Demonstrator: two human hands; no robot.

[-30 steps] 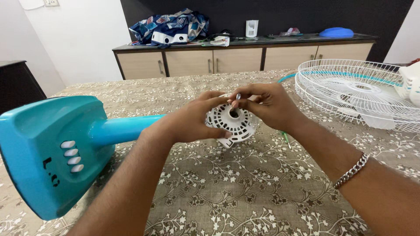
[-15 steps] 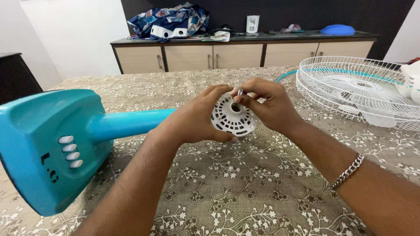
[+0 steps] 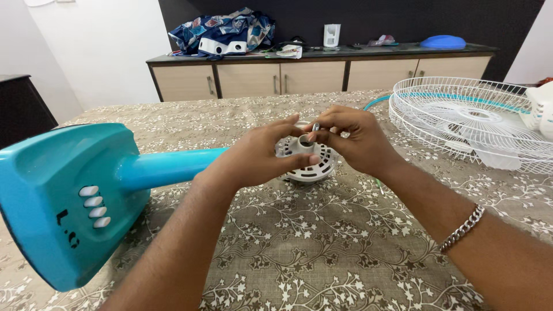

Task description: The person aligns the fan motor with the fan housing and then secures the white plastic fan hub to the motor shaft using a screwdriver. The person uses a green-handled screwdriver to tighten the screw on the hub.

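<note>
A turquoise fan stand lies on its side on the patterned table, its pole pointing right toward a white round vented motor cover. My left hand grips that cover from the left, thumb across its face. My right hand holds the cover's right side and pinches a small metal shaft tip above the centre hole. A silver bracelet is on my right wrist.
White wire fan guards with a teal rim lie at the right of the table. Behind stands a long sideboard carrying a bundle of blue patterned cloth, a small white item and a blue lid. A dark cabinet stands at the left.
The white cover has tilted downward, flatter toward the table, and my left thumb has slid over its face. Both hands stay on it.
</note>
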